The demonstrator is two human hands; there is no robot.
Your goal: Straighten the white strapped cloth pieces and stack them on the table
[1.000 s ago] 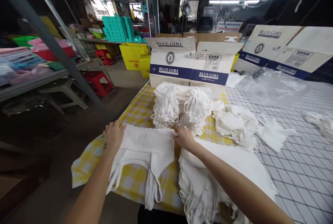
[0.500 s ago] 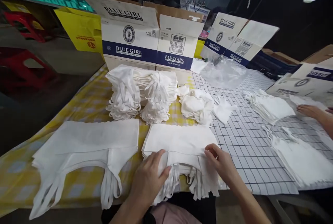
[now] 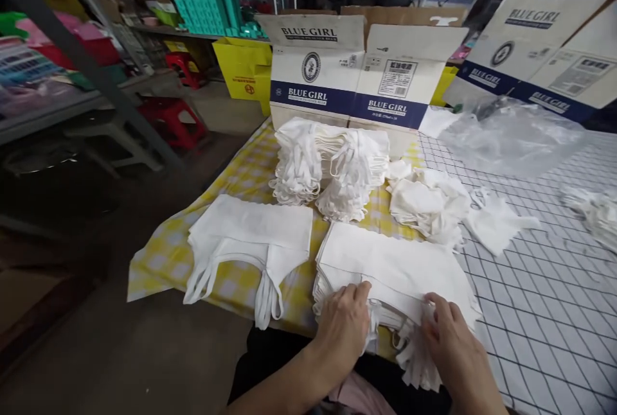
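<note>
A thick stack of white cloth bags [image 3: 395, 261] lies at the table's near edge, its straps hanging toward me. My left hand [image 3: 344, 322] rests on the stack's near left edge with the fingers laid flat. At the near right edge, the fingers of my right hand [image 3: 448, 338] curl around the top bag's hem and straps. To the left, a thinner pile of the same white bags [image 3: 250, 232] sits on the yellow checked cloth [image 3: 241, 174], and neither hand touches it.
Behind stand a tall bundle of folded white bags [image 3: 332, 161], a crumpled white heap [image 3: 429, 203] and an open BLUE GIRL carton [image 3: 357, 74]. A clear plastic bag [image 3: 511, 139] and a second carton [image 3: 535, 49] are at the right. Red stools [image 3: 168, 119] stand on the floor at the left.
Both hands left the left pile and came to the near edge of the right stack. My view swung right, then back left, and another person's hand at the far right is out of sight.
</note>
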